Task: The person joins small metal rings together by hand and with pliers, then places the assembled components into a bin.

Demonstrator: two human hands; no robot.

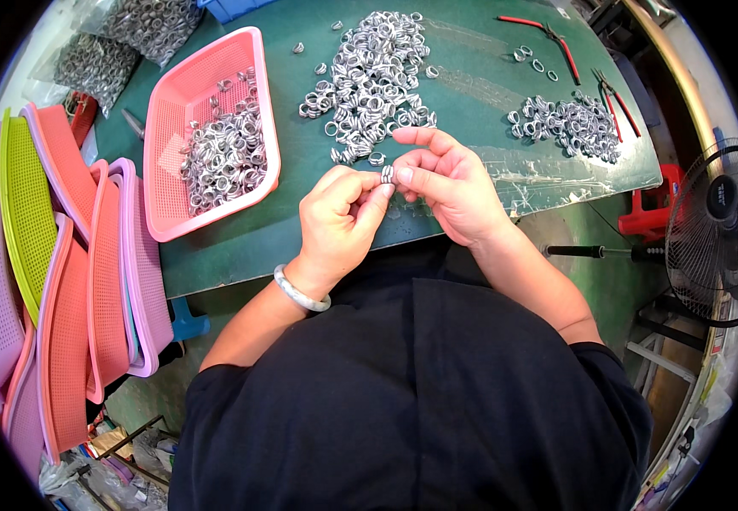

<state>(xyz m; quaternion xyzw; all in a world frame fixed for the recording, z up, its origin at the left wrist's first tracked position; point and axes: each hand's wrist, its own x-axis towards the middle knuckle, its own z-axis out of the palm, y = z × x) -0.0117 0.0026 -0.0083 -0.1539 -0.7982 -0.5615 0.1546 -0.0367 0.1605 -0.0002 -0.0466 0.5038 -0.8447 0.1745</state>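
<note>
Between the fingertips of both hands sits a small silver ring [387,175] with several bands. My left hand [335,217], with a pale bangle [301,291] at its wrist, pinches it from the left. My right hand [454,187] pinches it from the right with thumb and finger, the other fingers loosely curled. Just beyond the hands lies a large pile of silver rings [377,81] on the green table [463,111]. To the left stands a pink basket [169,111] partly filled with similar rings [226,157].
A smaller heap of rings [573,126] lies at the right, near two red-handled pliers [566,53] [616,106]. Stacked plastic baskets [71,315] crowd the left. Bags of rings [97,72] sit at the far left. A fan [709,230] and a red stool [646,213] stand right of the table.
</note>
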